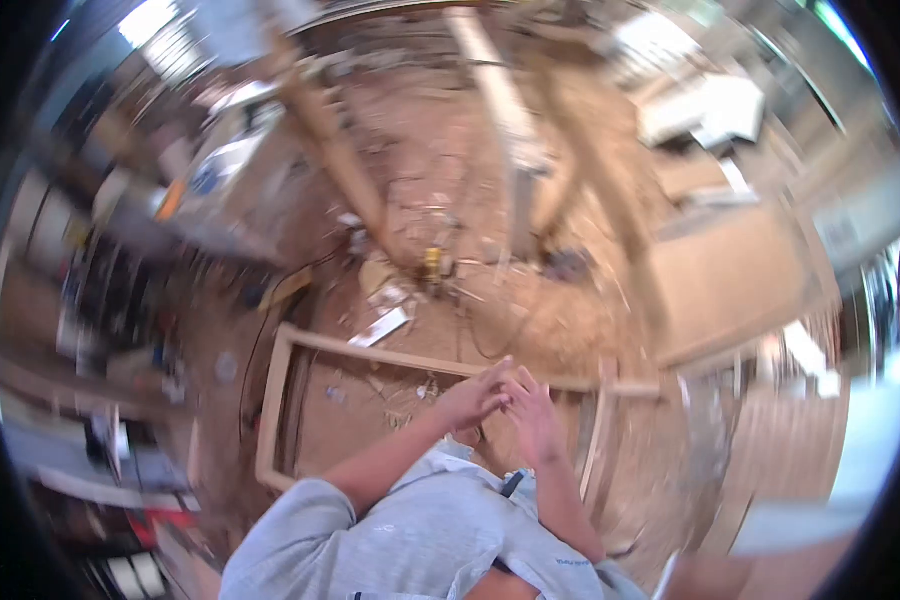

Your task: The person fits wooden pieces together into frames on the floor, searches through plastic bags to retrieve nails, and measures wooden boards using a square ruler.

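Note:
My left hand [475, 397] and my right hand [532, 418] meet in front of my chest, their fingers touching or overlapping. Blur hides whether anything small is between them. Which fingers are bent is hard to make out. Just beyond and beneath them runs the long rail of a rectangular wooden frame [390, 354], which surrounds a patch of floor before me. Its near side is hidden by my body and arms.
Wood scraps and a white offcut [380, 327] litter the brown floor. A post [500, 100] stands ahead. Large wooden panels [735, 275] are at the right, with stacked boards [785, 440] nearer. A cluttered bench [225, 180] is at the upper left.

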### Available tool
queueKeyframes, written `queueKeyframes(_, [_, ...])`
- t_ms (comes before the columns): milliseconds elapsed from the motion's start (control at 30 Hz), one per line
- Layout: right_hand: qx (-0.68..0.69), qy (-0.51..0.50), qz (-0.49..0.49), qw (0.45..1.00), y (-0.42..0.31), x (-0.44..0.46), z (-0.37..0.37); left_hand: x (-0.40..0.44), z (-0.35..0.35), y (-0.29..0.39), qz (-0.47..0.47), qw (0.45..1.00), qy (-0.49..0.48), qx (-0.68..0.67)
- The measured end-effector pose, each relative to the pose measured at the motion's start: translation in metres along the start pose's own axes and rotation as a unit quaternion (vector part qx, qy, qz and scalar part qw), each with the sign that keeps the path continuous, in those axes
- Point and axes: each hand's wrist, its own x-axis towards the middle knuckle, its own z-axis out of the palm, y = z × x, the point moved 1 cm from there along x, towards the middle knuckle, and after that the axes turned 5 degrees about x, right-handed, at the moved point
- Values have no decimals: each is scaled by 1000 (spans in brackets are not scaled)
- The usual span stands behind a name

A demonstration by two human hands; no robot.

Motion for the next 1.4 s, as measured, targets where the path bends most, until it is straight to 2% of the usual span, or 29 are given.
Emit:
queueKeyframes(33, [-5,-30,-11,999,3,17,8,-6,-31,-40,-112,987,-28,112])
queueKeyframes(67, [-77,-51,34,995,-3,26,20,-23,-58,-88,-234,948,-69,206])
queueKeyframes(133, [-178,-66,68,980,-8,48,47,-93,-104,-148,-300,859,-30,414])
queueKeyframes(200, [-232,-43,50,970,-11,68,63,-168,-128,-186,-409,849,43,333])
queueKeyframes(300, [-290,-79,41,953,0,117,61,-254,-123,-166,-489,832,193,178])
queueKeyframes(400, [-344,-181,98,916,29,146,78,-313,-61,-148,-458,799,356,159])
queueKeyframes(467, [-368,-244,155,884,68,152,79,-331,-4,-112,-491,765,412,63])
queueKeyframes(500, [-384,-263,182,866,83,152,78,-332,28,-100,-499,752,432,11])
queueKeyframes(600, [-411,-338,213,820,117,143,156,-341,69,-101,-480,720,484,-131])
queueKeyframes(733, [-447,-403,266,753,191,142,222,-364,90,-112,-528,684,482,-147])
queueKeyframes(800, [-456,-430,279,728,237,143,253,-386,73,-131,-548,670,479,-148])
queueKeyframes(833, [-458,-444,285,716,262,145,270,-399,52,-133,-573,672,437,-170])
queueKeyframes(933, [-473,-506,286,662,349,166,307,-442,23,-186,-583,647,453,-192])
queueKeyframes(1033, [-633,-524,195,535,435,225,308,-500,-9,-244,-601,652,428,-174])
queueKeyframes(1133, [-776,-500,89,374,484,324,255,-567,-42,-296,-620,649,398,-189])
queueKeyframes(1200, [-840,-437,150,283,475,332,263,-629,-78,-301,-625,614,429,-222])
queueKeyframes(1267, [-879,-461,100,72,461,330,273,-678,-104,-301,-636,581,461,-215])
queueKeyframes(1300, [-876,-472,94,-8,460,332,275,-703,-114,-302,-643,565,479,-193])
queueKeyframes(1333, [-863,-492,99,-52,466,336,276,-724,-121,-306,-650,549,497,-168])
queueKeyframes(1400, [-833,-533,105,-106,497,349,275,-757,-112,-334,-649,529,524,-154])
